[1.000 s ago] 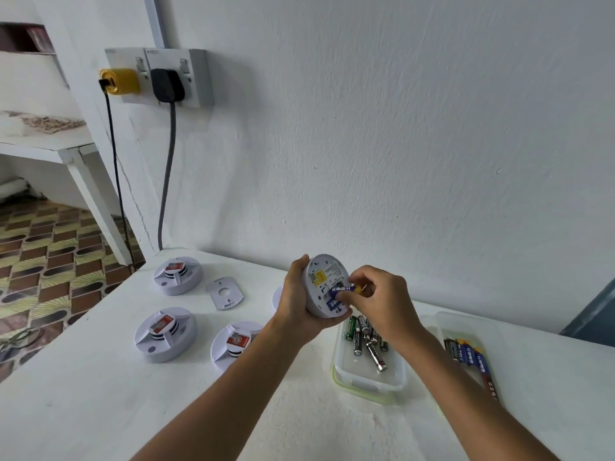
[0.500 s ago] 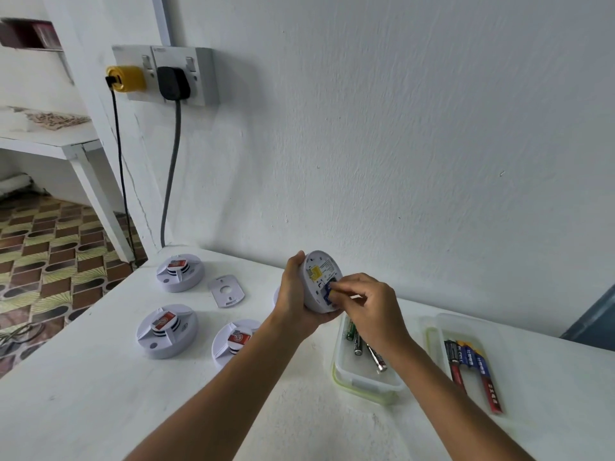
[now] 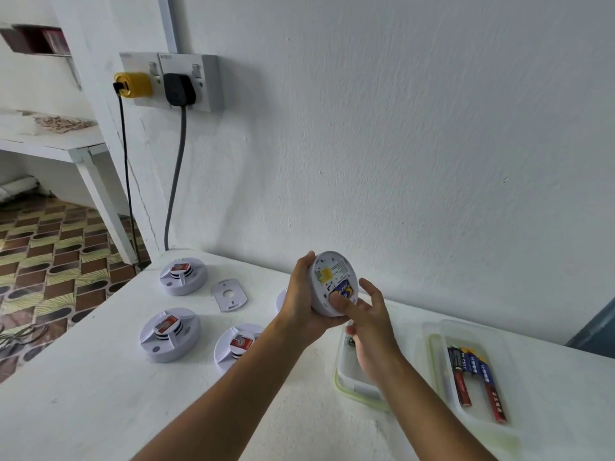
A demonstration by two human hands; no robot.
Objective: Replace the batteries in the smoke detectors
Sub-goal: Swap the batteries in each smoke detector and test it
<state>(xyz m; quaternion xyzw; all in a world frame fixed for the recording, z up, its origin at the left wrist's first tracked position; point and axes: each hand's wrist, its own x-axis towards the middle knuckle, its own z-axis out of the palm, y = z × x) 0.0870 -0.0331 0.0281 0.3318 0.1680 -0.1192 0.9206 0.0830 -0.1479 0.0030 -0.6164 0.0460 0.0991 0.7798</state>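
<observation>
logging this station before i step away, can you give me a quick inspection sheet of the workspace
surface: white table, bare part at front left.
job's things: held smoke detector, back up, blue battery in its bay; three detectors lying left; mounting plate; clear tub mostly hidden by the right arm; open tray with batteries.
clutter: nothing seen.
hands: left hand grips the detector; right hand thumb presses the battery, fingers straight.
cables: black lead from yellow plug, grey lead from black plug, both hanging down the wall.
surroundings: white wall, patterned floor tiles, side shelf.
</observation>
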